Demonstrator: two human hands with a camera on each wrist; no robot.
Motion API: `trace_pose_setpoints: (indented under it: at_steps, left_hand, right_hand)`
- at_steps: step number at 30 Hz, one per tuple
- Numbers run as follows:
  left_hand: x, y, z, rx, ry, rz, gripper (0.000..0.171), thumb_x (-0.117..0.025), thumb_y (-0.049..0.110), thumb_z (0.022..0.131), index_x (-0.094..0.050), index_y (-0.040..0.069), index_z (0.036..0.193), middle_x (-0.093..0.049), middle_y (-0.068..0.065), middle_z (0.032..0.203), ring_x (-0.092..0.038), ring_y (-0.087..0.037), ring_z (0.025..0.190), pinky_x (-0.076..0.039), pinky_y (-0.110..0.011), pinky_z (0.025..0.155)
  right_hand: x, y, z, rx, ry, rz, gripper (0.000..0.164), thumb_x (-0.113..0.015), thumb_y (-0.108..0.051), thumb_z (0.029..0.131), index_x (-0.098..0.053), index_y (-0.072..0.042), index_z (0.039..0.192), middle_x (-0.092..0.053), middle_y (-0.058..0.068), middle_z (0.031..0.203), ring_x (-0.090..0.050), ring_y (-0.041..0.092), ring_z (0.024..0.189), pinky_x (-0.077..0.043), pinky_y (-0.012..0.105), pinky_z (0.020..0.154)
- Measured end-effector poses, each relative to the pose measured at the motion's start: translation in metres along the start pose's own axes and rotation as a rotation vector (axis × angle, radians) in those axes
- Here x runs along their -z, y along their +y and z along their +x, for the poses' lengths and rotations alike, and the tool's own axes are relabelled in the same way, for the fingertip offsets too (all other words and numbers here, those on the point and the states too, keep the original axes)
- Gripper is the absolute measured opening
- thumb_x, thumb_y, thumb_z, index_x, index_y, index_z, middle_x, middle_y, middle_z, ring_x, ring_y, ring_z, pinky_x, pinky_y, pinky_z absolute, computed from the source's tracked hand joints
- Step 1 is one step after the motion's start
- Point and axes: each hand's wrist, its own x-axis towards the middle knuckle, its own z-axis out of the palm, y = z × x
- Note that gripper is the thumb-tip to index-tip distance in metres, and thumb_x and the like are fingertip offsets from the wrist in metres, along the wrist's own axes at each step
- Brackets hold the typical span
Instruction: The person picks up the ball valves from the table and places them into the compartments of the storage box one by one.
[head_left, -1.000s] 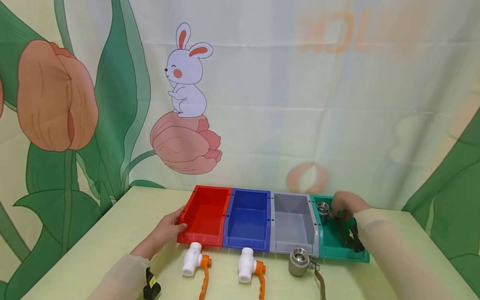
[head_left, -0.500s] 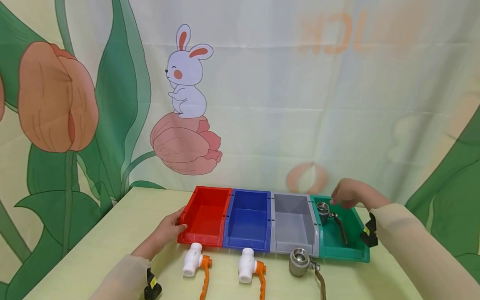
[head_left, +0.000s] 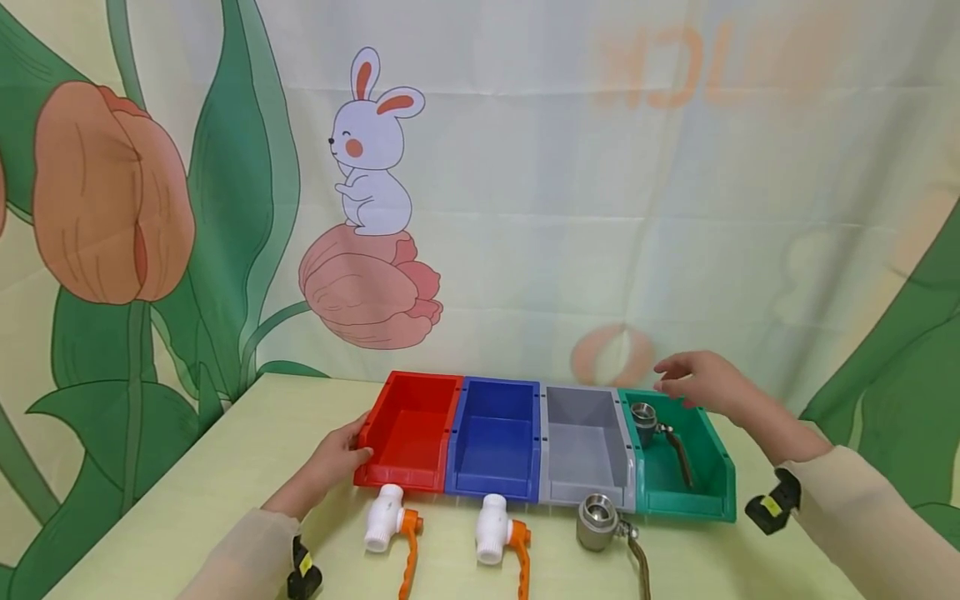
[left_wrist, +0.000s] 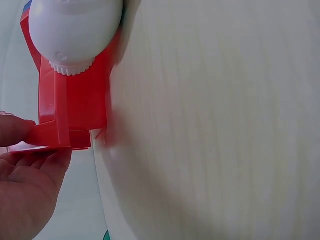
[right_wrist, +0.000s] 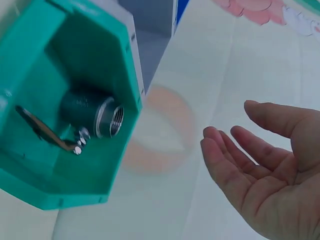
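Note:
My left hand [head_left: 335, 460] grips the left wall of the red bin [head_left: 408, 429]; in the left wrist view the thumb and fingers [left_wrist: 35, 172] pinch its edge from both sides. Above the back right corner of the green bin [head_left: 686, 504], my right hand [head_left: 701, 382] hovers with relaxed fingers and holds nothing. Inside that bin stands a metal ball valve [head_left: 643, 425], its brown lever handle pointing toward the front. The right wrist view shows the same valve [right_wrist: 90, 112] apart from the loosely spread hand [right_wrist: 270, 170].
Between the red and green bins sit a blue bin [head_left: 493, 450] and a grey bin [head_left: 587, 454]. In front lie two white plastic valves, one left [head_left: 384, 521] and one middle [head_left: 492, 531], with orange handles, plus another metal valve [head_left: 597, 525]. A printed curtain [head_left: 510, 208] hangs behind.
My right hand has let go of the metal valve in the green bin, then risen and moved back to the right. The left hand has stayed on the red bin.

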Motion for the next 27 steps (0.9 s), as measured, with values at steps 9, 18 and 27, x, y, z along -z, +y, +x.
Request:
trace_pose_setpoints:
  at_steps: [9,18,27]
  left_hand:
    - [-0.002,0.001,0.001,-0.004,-0.002,-0.001,0.067,-0.052,0.001,0.101,-0.022,-0.002,0.161,-0.040,-0.031,0.157,-0.046,-0.049,0.137,-0.049,-0.056,0.113]
    - [-0.006,-0.001,0.002,-0.004,0.004,-0.008,0.067,-0.052,0.001,0.101,-0.022,-0.001,0.161,-0.041,-0.031,0.156,-0.046,-0.049,0.137,-0.048,-0.056,0.113]
    - [-0.001,0.000,0.000,-0.011,0.000,0.010,0.066,-0.051,0.001,0.101,-0.021,-0.002,0.160,-0.041,-0.033,0.156,-0.046,-0.050,0.136,-0.050,-0.056,0.111]
  right_hand:
    - [-0.023,0.003,-0.034,0.012,0.029,0.086,0.046,-0.063,-0.020,0.101,-0.057,0.008,0.136,-0.064,0.029,0.128,-0.072,0.029,0.101,-0.065,0.043,0.085]
    - [-0.054,0.013,-0.058,0.032,-0.015,0.180,0.041,-0.067,-0.016,0.098,-0.061,0.007,0.131,-0.069,0.018,0.114,-0.068,0.021,0.087,-0.062,0.035,0.074]
    - [-0.088,0.032,-0.072,0.027,-0.078,0.286,0.042,-0.068,-0.015,0.097,-0.061,0.012,0.129,-0.072,0.017,0.111,-0.068,0.018,0.095,-0.062,0.030,0.075]
